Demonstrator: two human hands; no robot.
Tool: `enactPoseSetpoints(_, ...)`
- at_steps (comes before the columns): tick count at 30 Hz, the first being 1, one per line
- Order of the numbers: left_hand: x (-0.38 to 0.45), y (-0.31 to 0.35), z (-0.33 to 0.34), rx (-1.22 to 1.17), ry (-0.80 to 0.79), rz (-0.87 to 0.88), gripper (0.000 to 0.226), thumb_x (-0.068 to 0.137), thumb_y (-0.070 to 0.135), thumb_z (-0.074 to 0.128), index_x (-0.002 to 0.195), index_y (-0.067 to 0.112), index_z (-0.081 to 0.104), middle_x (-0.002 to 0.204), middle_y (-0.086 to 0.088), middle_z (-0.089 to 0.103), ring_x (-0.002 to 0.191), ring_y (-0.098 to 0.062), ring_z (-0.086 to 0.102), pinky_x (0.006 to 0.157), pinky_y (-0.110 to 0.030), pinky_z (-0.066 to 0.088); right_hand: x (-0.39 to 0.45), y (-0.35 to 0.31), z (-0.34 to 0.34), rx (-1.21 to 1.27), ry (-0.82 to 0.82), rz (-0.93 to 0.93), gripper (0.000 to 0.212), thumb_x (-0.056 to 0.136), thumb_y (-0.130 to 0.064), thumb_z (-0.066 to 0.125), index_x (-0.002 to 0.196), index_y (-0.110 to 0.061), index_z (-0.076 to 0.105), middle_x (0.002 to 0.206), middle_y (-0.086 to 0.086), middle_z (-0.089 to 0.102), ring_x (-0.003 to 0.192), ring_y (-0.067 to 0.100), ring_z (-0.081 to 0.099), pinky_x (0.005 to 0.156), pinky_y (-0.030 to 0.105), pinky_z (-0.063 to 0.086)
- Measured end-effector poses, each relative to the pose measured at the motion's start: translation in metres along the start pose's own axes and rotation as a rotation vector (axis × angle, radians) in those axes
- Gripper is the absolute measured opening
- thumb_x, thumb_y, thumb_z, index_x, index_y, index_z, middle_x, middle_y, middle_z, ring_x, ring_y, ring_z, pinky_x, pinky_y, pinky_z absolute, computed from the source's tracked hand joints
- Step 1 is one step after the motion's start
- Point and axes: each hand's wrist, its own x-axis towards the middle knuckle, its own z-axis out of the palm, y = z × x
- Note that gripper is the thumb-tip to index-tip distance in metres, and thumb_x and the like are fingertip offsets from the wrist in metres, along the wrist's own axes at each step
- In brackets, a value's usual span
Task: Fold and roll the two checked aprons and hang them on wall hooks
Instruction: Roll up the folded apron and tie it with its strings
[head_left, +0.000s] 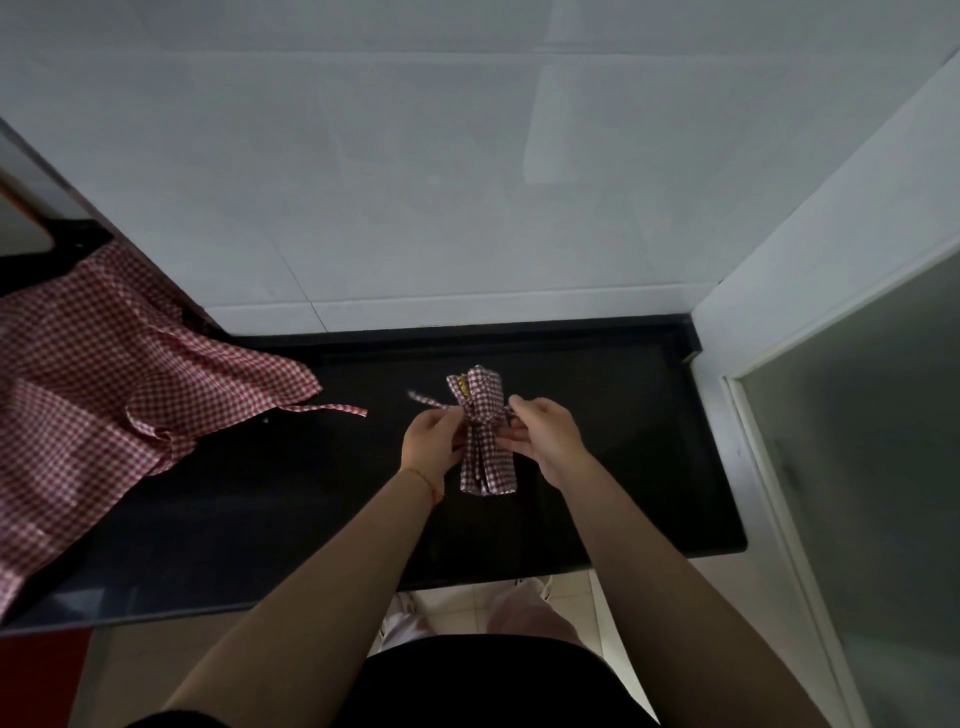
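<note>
Black stone-like surface (597, 467): smooth, polished, faint sheen. Rolled red-and-white checked cloth apron (485, 462): thin woven fabric, matt, creased. Spread red-and-white checked cloth apron (104, 374): same fabric, rumpled. White wall tiles (415, 182): glossy, smooth, reflective.

We have both bare forearms stretched forward and angled inward, so our 2 hands meet close together. Our left hand (432, 437) sits palm-inward with the fingers curled and pinched at the tips, a thin orange band round its wrist. Our right hand (540, 435) faces it, knuckles up, fingers bent and pinching toward the left.
</note>
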Motion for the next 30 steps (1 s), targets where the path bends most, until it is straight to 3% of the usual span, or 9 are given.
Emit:
enactPoseSetpoints(6, 0.007, 0.000, 0.003, 0.132, -0.052, -0.038, 0.021, 0.087, 0.025, 0.071, 0.104, 0.013, 0.069, 0.103, -0.005, 0.073, 0.096, -0.022, 0.070, 0.089, -0.044, 0.056, -0.002, -0.003, 0.003, -0.101, 0.073, 0.040, 0.016, 0.097, -0.014, 0.050, 0.094, -0.007, 0.064, 0.091, 0.012, 0.073, 0.083, 0.022, 0.073, 0.073, 0.035, 0.061)
enactPoseSetpoints(11, 0.006, 0.002, 0.009, 0.148, -0.015, -0.050, 0.014, 0.087, 0.021, 0.071, 0.099, 0.013, 0.071, 0.098, -0.004, 0.074, 0.092, -0.019, 0.070, 0.087, -0.039, 0.057, -0.001, -0.004, -0.006, -0.494, 0.123, 0.024, 0.022, 0.095, -0.012, 0.053, 0.116, -0.016, 0.061, 0.122, 0.009, 0.061, 0.098, 0.021, 0.065, 0.087, 0.040, 0.057)
enactPoseSetpoints(13, 0.004, 0.003, 0.014, 0.162, -0.018, -0.023, 0.012, 0.089, 0.019, 0.069, 0.097, 0.012, 0.071, 0.097, -0.004, 0.074, 0.092, -0.017, 0.071, 0.087, -0.037, 0.058, -0.001, 0.003, -0.014, -0.923, 0.155, -0.184, 0.032, 0.095, -0.022, 0.054, 0.127, -0.027, 0.056, 0.141, 0.006, 0.041, 0.120, 0.024, 0.051, 0.103, 0.049, 0.044)
enactPoseSetpoints(16, 0.001, 0.004, 0.020, 0.202, -0.027, 0.021, 0.011, 0.090, 0.018, 0.067, 0.097, 0.011, 0.071, 0.098, -0.004, 0.074, 0.092, -0.017, 0.070, 0.086, -0.037, 0.059, -0.003, 0.012, -0.019, -1.202, 0.215, -0.482, 0.020, 0.091, -0.029, 0.060, 0.111, -0.027, 0.061, 0.151, 0.004, 0.032, 0.146, 0.031, 0.019, 0.116, 0.063, 0.012)
enactPoseSetpoints(21, 0.001, 0.002, 0.027, 0.242, -0.026, 0.049, 0.010, 0.091, 0.022, 0.066, 0.094, 0.014, 0.071, 0.093, 0.000, 0.075, 0.090, -0.015, 0.071, 0.087, -0.038, 0.058, -0.009, 0.011, -0.021, -1.474, 0.272, -0.619, 0.017, 0.095, -0.035, 0.054, 0.093, -0.023, 0.066, 0.157, 0.007, 0.029, 0.150, 0.033, 0.003, 0.115, 0.060, -0.006)
enactPoseSetpoints(23, 0.001, 0.001, 0.029, 0.257, -0.020, 0.069, 0.009, 0.091, 0.023, 0.066, 0.091, 0.015, 0.072, 0.091, 0.001, 0.075, 0.089, -0.015, 0.071, 0.087, -0.039, 0.058, -0.010, 0.012, -0.021, -1.477, 0.281, -0.682, 0.020, 0.094, -0.034, 0.055, 0.089, -0.019, 0.067, 0.151, 0.010, 0.039, 0.147, 0.031, 0.019, 0.118, 0.055, 0.000)
enactPoseSetpoints(24, 0.000, 0.001, 0.031, 0.263, -0.015, 0.078, 0.009, 0.092, 0.023, 0.066, 0.090, 0.016, 0.072, 0.090, 0.001, 0.075, 0.089, -0.015, 0.072, 0.086, -0.040, 0.059, -0.010, 0.012, -0.021, -1.411, 0.270, -0.694, 0.018, 0.094, -0.030, 0.056, 0.088, -0.017, 0.066, 0.141, 0.011, 0.049, 0.138, 0.029, 0.037, 0.120, 0.053, 0.017)
enactPoseSetpoints(26, 0.001, 0.000, 0.036, 0.284, 0.019, 0.093, 0.009, 0.092, 0.021, 0.064, 0.089, 0.016, 0.070, 0.089, 0.000, 0.074, 0.087, -0.016, 0.072, 0.085, -0.041, 0.059, -0.012, 0.013, -0.021, -1.237, 0.236, -0.602, 0.008, 0.094, -0.022, 0.057, 0.091, -0.016, 0.060, 0.110, 0.005, 0.061, 0.101, 0.019, 0.057, 0.095, 0.037, 0.048)
enactPoseSetpoints(30, -0.005, 0.003, 0.043, 0.209, 0.136, 0.024, 0.011, 0.095, 0.016, 0.058, 0.088, 0.013, 0.066, 0.091, -0.004, 0.072, 0.085, -0.015, 0.072, 0.082, -0.037, 0.060, -0.008, 0.014, -0.024, -1.098, 0.273, -0.410, 0.007, 0.096, -0.019, 0.055, 0.101, -0.016, 0.051, 0.095, 0.001, 0.054, 0.079, 0.010, 0.055, 0.067, 0.025, 0.045)
